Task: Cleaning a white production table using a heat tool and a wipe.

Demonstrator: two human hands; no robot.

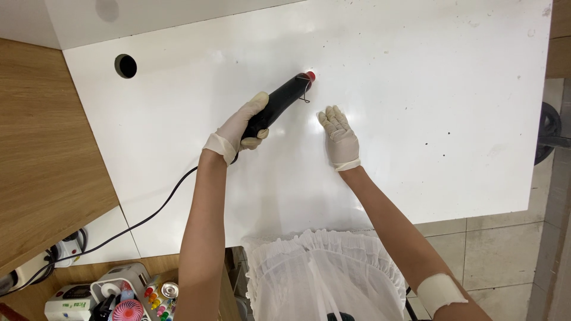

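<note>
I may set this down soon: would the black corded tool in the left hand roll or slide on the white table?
The black tool looks round-bodied, so it may roll on the glossy white table. Its stiff barrel probably won't flex. The trailing black cord could tug it sideways. The left hand grips it; the right hand rests flat.

Head view, steeply down (perhaps overhead)

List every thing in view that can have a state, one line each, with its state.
Black corded tool with red tip: gripped, tilted over table.
Left gloved hand: closed around the tool.
Right gloved hand: open, flat on table.
White glossy table: bare, speckled.
Black cord: trailing off the table edge.
</note>
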